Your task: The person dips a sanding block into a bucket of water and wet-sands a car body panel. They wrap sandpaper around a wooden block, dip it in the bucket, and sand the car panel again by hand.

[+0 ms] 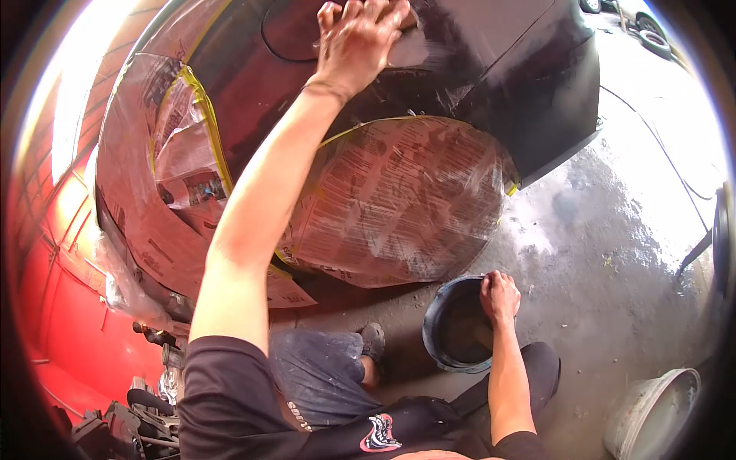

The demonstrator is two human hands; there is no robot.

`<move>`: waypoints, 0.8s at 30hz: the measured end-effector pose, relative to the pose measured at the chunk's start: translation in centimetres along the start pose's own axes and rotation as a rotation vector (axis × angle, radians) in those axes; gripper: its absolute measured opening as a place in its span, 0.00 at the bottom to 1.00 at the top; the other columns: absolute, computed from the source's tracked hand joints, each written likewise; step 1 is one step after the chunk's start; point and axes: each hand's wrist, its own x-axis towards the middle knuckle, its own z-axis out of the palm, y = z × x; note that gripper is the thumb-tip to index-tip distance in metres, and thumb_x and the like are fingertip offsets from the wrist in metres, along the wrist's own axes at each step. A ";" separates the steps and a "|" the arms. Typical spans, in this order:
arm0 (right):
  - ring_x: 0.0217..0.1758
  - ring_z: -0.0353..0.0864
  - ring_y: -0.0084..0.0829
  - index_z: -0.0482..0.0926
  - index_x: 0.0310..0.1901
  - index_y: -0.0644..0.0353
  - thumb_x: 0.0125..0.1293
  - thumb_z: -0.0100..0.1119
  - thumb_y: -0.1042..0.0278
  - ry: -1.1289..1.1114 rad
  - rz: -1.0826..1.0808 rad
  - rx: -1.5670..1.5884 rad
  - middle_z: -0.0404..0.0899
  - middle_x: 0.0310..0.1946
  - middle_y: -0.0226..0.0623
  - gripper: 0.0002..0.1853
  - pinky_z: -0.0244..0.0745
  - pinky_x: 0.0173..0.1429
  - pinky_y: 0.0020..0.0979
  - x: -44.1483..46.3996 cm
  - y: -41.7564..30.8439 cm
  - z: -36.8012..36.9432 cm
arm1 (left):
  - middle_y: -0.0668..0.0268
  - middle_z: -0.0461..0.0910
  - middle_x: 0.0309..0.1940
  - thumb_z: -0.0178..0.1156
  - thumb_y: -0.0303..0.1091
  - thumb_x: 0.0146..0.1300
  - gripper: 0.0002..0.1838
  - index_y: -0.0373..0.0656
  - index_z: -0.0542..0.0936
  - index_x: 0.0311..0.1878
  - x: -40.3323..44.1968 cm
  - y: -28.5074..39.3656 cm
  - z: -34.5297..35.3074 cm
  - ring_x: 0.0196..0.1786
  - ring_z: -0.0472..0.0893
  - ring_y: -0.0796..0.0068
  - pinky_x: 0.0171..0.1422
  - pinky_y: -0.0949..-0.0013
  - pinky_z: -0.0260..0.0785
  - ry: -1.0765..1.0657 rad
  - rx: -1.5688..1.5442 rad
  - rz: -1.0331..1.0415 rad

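The dark car panel (468,46) is up top, with pale smears on part of it. Paper (399,199) and yellow tape (511,186) are already on below; we can't tell how much is left. Our left hand (356,42) bends its fingers over a small block (412,19) — grip hidden. Our right hand (501,297) pinches the bucket (432,318) rim — fingers together.

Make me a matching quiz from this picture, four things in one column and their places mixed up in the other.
Things:
1. bare left hand
2. bare right hand
3. yellow strip of tape
4. pale round bucket

Places:
A. bordering the printed newspaper sheets
B. on the wet grey floor, lower right
C. up at the dark bodywork
D. at the rim of the dark round bucket

Pairs: 1-C, 2-D, 3-A, 4-B
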 end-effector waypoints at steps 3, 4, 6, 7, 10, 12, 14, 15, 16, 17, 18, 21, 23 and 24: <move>0.55 0.89 0.47 0.88 0.45 0.56 0.75 0.60 0.57 0.008 0.002 0.012 0.91 0.45 0.42 0.13 0.85 0.60 0.50 0.0 -0.2 0.3 | 0.79 0.81 0.69 0.71 0.39 0.71 0.31 0.67 0.81 0.77 -5.0 -0.8 -4.0 0.62 0.80 0.75 0.74 0.53 0.57 -0.177 0.008 0.126; 0.55 0.89 0.47 0.88 0.45 0.56 0.75 0.60 0.57 0.012 0.004 0.011 0.91 0.45 0.42 0.13 0.85 0.60 0.50 0.1 -0.2 0.2 | 0.79 0.82 0.69 0.73 0.39 0.70 0.31 0.67 0.81 0.77 -6.1 -1.0 -4.6 0.62 0.80 0.75 0.73 0.53 0.57 -0.171 -0.010 0.136; 0.55 0.89 0.48 0.88 0.45 0.56 0.75 0.60 0.57 0.014 0.016 0.036 0.91 0.45 0.42 0.13 0.85 0.59 0.50 0.1 -0.5 -0.2 | 0.79 0.83 0.68 0.72 0.38 0.71 0.30 0.68 0.83 0.75 -5.9 -1.1 -4.1 0.64 0.81 0.74 0.74 0.51 0.58 -0.182 0.012 0.164; 0.55 0.89 0.48 0.88 0.45 0.56 0.76 0.60 0.57 0.013 0.020 0.044 0.91 0.46 0.42 0.13 0.85 0.59 0.50 0.0 -0.3 -0.4 | 0.79 0.83 0.68 0.72 0.37 0.71 0.30 0.67 0.83 0.75 -4.8 -0.5 -3.8 0.65 0.81 0.73 0.74 0.50 0.58 -0.181 0.003 0.164; 0.55 0.89 0.48 0.88 0.45 0.56 0.76 0.60 0.57 0.004 0.020 0.030 0.91 0.46 0.42 0.13 0.85 0.59 0.50 0.2 -0.3 -0.2 | 0.65 0.81 0.69 0.62 0.35 0.72 0.30 0.50 0.79 0.77 1.1 2.3 -2.9 0.75 0.75 0.61 0.84 0.40 0.55 -0.275 -0.078 0.201; 0.55 0.89 0.48 0.88 0.45 0.56 0.76 0.60 0.56 0.010 0.023 0.024 0.91 0.45 0.42 0.13 0.85 0.59 0.50 0.0 -0.1 0.2 | 0.68 0.83 0.59 0.60 0.27 0.69 0.27 0.55 0.84 0.71 2.0 3.2 -2.0 0.65 0.78 0.65 0.75 0.45 0.60 -0.161 -0.051 0.229; 0.55 0.89 0.48 0.88 0.45 0.55 0.76 0.60 0.56 0.004 0.034 0.020 0.91 0.46 0.42 0.13 0.85 0.60 0.51 0.0 0.0 0.3 | 0.69 0.83 0.62 0.62 0.29 0.68 0.26 0.56 0.85 0.70 0.4 1.8 -3.1 0.66 0.78 0.67 0.75 0.47 0.59 -0.175 -0.115 0.303; 0.55 0.89 0.49 0.88 0.46 0.54 0.76 0.61 0.56 -0.006 0.045 0.021 0.91 0.46 0.41 0.12 0.84 0.60 0.51 -0.1 0.0 0.4 | 0.70 0.83 0.64 0.63 0.30 0.68 0.25 0.56 0.87 0.69 -0.6 1.5 -3.3 0.66 0.78 0.70 0.75 0.47 0.58 -0.149 -0.198 0.302; 0.56 0.89 0.49 0.88 0.46 0.53 0.76 0.61 0.56 -0.013 0.054 0.023 0.92 0.47 0.41 0.12 0.84 0.60 0.51 0.0 -0.2 0.4 | 0.71 0.83 0.64 0.63 0.31 0.69 0.25 0.57 0.86 0.69 -0.7 1.0 -3.3 0.65 0.78 0.70 0.75 0.46 0.58 -0.159 -0.153 0.324; 0.56 0.89 0.49 0.88 0.46 0.53 0.76 0.61 0.56 0.001 0.058 0.027 0.92 0.47 0.40 0.12 0.84 0.60 0.51 0.1 -0.2 0.4 | 0.71 0.83 0.65 0.63 0.31 0.69 0.26 0.57 0.86 0.70 -0.6 0.6 -3.1 0.65 0.78 0.70 0.75 0.45 0.57 -0.157 -0.105 0.346; 0.56 0.89 0.49 0.88 0.46 0.53 0.77 0.61 0.56 0.012 0.063 0.026 0.92 0.47 0.40 0.12 0.84 0.60 0.51 -0.1 -0.1 0.3 | 0.71 0.83 0.65 0.63 0.32 0.70 0.26 0.57 0.85 0.71 -0.3 0.6 -3.2 0.65 0.78 0.71 0.74 0.45 0.57 -0.157 -0.061 0.362; 0.56 0.89 0.48 0.88 0.46 0.52 0.76 0.62 0.55 0.011 0.078 0.032 0.92 0.47 0.39 0.12 0.84 0.61 0.51 -0.4 -0.1 -0.2 | 0.70 0.83 0.61 0.61 0.33 0.72 0.24 0.57 0.85 0.70 3.4 1.2 -0.8 0.64 0.79 0.68 0.74 0.44 0.59 -0.141 -0.098 0.205; 0.55 0.89 0.48 0.88 0.46 0.52 0.76 0.63 0.55 0.029 0.058 0.040 0.91 0.46 0.39 0.12 0.85 0.59 0.51 -0.9 0.3 -0.1 | 0.70 0.83 0.59 0.59 0.36 0.75 0.21 0.58 0.84 0.68 4.1 2.5 0.1 0.64 0.79 0.67 0.73 0.45 0.61 -0.127 -0.037 0.120; 0.54 0.89 0.48 0.88 0.46 0.53 0.76 0.63 0.55 0.049 0.027 0.043 0.91 0.45 0.40 0.12 0.85 0.58 0.51 -1.0 0.7 0.1 | 0.73 0.83 0.61 0.61 0.33 0.72 0.23 0.60 0.84 0.69 2.8 2.9 -0.3 0.65 0.79 0.70 0.73 0.47 0.60 -0.148 -0.023 0.143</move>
